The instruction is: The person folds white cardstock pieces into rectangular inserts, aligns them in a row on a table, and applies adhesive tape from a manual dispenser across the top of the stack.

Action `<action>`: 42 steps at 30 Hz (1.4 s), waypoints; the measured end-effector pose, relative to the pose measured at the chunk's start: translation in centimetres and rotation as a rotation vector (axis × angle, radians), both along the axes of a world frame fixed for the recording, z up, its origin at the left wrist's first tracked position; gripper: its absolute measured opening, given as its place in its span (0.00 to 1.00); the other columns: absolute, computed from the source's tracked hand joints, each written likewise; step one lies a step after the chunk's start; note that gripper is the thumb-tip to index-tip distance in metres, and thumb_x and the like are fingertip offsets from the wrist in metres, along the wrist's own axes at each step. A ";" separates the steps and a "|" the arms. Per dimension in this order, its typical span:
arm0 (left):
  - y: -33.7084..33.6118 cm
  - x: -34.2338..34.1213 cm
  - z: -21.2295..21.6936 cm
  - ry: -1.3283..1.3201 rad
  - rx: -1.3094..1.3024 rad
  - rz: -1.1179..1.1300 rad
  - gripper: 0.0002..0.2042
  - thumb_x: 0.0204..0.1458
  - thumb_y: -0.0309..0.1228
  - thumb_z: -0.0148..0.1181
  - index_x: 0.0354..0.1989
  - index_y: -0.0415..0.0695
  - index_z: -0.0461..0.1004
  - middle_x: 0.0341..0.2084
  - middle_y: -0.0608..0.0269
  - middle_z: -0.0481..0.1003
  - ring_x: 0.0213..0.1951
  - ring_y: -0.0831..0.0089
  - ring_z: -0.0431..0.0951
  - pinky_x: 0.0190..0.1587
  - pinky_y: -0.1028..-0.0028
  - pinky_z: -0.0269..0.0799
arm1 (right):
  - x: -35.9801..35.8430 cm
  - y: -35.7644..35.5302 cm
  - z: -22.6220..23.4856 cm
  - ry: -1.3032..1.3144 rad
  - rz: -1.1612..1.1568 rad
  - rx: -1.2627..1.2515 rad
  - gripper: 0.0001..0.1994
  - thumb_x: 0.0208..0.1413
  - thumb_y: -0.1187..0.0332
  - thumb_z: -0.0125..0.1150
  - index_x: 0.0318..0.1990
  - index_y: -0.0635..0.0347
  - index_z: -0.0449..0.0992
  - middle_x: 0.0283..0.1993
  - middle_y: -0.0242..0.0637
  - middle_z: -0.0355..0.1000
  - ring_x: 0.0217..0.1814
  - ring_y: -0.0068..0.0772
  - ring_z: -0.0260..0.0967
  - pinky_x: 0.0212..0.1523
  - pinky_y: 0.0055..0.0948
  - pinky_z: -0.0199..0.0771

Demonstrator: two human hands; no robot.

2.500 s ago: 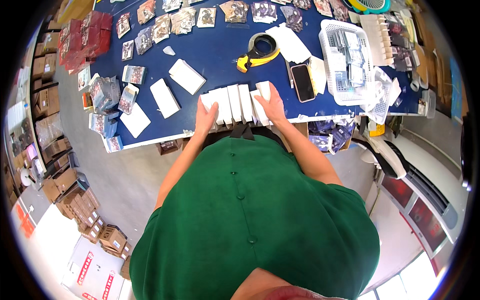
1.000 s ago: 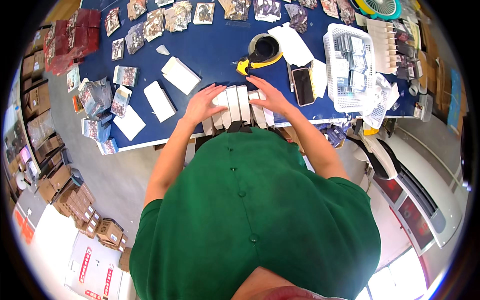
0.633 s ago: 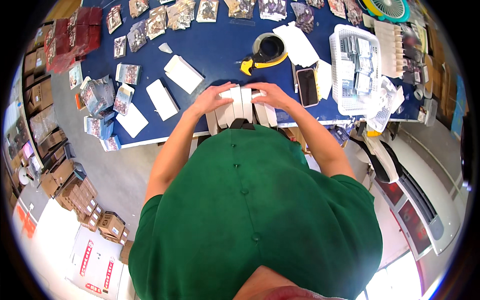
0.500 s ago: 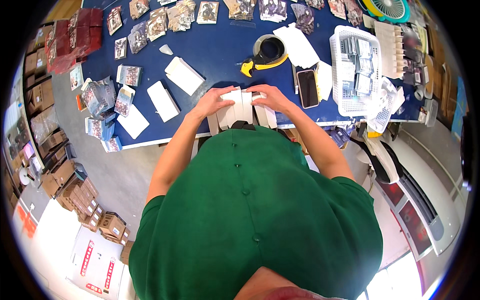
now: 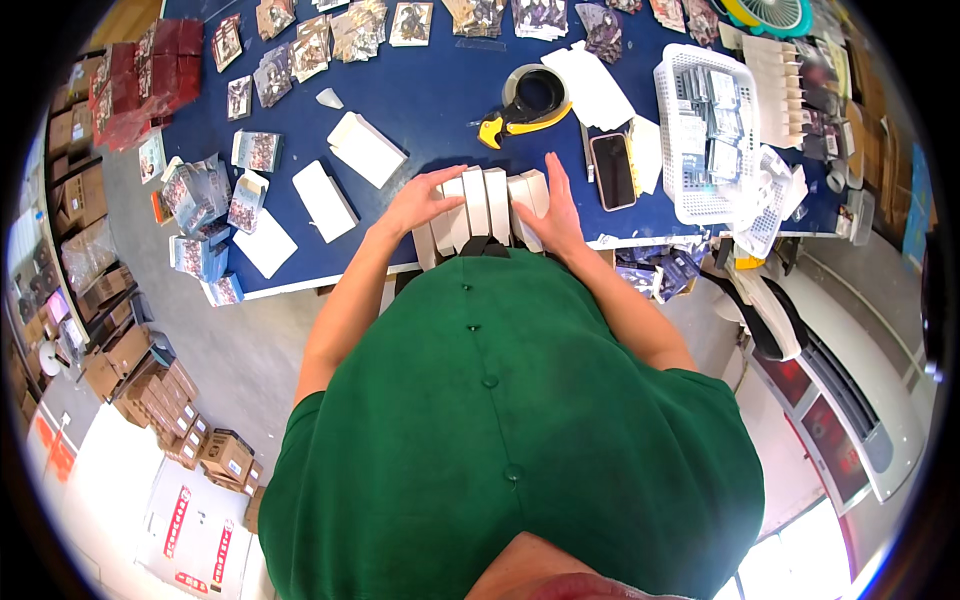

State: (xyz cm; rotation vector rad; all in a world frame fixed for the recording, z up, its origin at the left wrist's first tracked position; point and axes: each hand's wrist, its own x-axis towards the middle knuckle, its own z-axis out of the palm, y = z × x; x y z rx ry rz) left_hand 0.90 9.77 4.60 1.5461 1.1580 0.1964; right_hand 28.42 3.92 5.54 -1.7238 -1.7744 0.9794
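Left hand (image 5: 422, 203) and right hand (image 5: 553, 212) flat, fingers spread, pressing either end of a row of white boxes (image 5: 487, 208) at the blue table's (image 5: 440, 105) near edge, phone (image 5: 612, 171) at three o'clock, tape dispenser (image 5: 527, 100) at twelve, bare tabletop between.

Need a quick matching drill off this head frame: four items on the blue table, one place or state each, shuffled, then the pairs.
Things:
1. row of white boxes
2. tape dispenser
3. phone
4. white basket

Places or states:
A. lying flat, dark screen up, just left of the basket
B. at the table's near edge, pressed between the left hand and the right hand
C. near the table's right end, filled with small packets
D. yellow and black, beyond the hands

Pairs: 1-B, 2-D, 3-A, 4-C
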 end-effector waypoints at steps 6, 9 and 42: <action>-0.1 0.0 -0.2 0.026 -0.029 -0.004 0.29 0.52 0.42 0.65 0.64 0.54 0.68 0.58 0.60 0.73 0.58 0.57 0.73 0.60 0.65 0.68 | -1.4 -1.9 -0.1 0.054 -0.086 -0.218 0.48 0.54 0.62 0.65 0.73 0.66 0.38 0.70 0.61 0.50 0.68 0.64 0.57 0.64 0.46 0.64; -0.1 0.0 -0.3 0.035 -0.052 -0.008 0.29 0.52 0.42 0.65 0.64 0.54 0.68 0.57 0.58 0.74 0.57 0.57 0.74 0.59 0.65 0.68 | -2.5 -1.0 0.3 0.087 -0.208 -0.204 0.47 0.55 0.60 0.64 0.73 0.65 0.37 0.68 0.61 0.52 0.67 0.63 0.58 0.63 0.46 0.65; -6.6 -11.4 -5.0 0.546 0.326 1.021 0.46 0.41 0.36 0.68 0.68 0.31 0.51 0.59 0.37 0.62 0.60 0.43 0.63 0.61 0.57 0.62 | -23.5 10.9 -2.2 -0.412 0.349 -0.277 0.38 0.40 0.50 0.77 0.52 0.66 0.67 0.54 0.48 0.67 0.58 0.51 0.66 0.53 0.44 0.71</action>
